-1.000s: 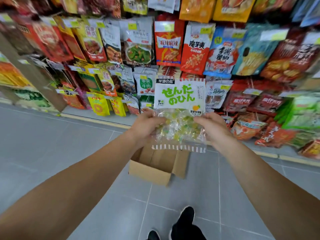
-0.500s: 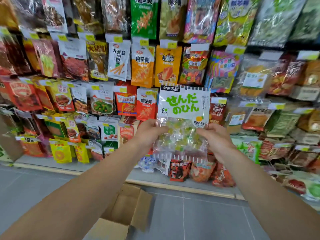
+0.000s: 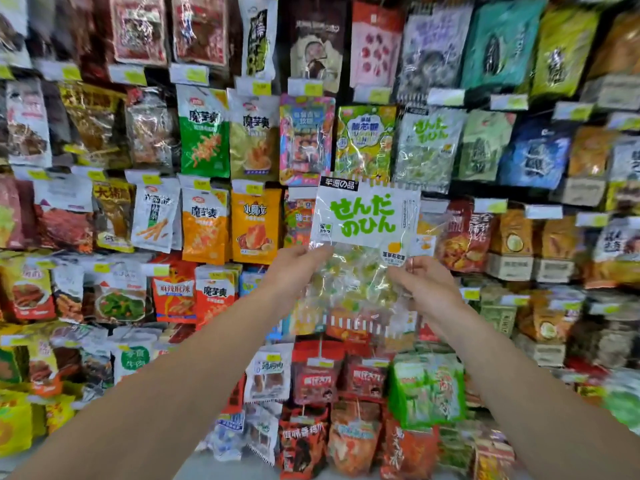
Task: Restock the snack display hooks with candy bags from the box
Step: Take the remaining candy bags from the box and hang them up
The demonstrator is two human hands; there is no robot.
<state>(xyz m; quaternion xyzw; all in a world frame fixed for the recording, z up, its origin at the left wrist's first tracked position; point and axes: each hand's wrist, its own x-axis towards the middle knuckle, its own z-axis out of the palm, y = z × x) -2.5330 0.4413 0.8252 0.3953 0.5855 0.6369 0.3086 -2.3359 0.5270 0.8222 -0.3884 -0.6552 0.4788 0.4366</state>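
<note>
I hold a clear candy bag [image 3: 363, 223] with a white header and green lettering upright in front of the snack wall. My left hand [image 3: 294, 271] pinches its left edge and my right hand [image 3: 422, 284] pinches its right edge, both at mid height. Green and yellow wrapped candies show through the clear lower half. A matching candy bag [image 3: 427, 147] hangs on a hook up and to the right of the held one. The box is out of view.
Rows of hanging snack bags cover the whole wall, with yellow price tags [image 3: 261, 87] at the hook ends. Orange and green packs [image 3: 204, 133] hang to the left. Red packs [image 3: 318, 382] fill the lower rows.
My view has tilted up from the floor to the display. Both hands have lifted the candy bag higher and closer to the hooks. The cardboard box has dropped out of sight.
</note>
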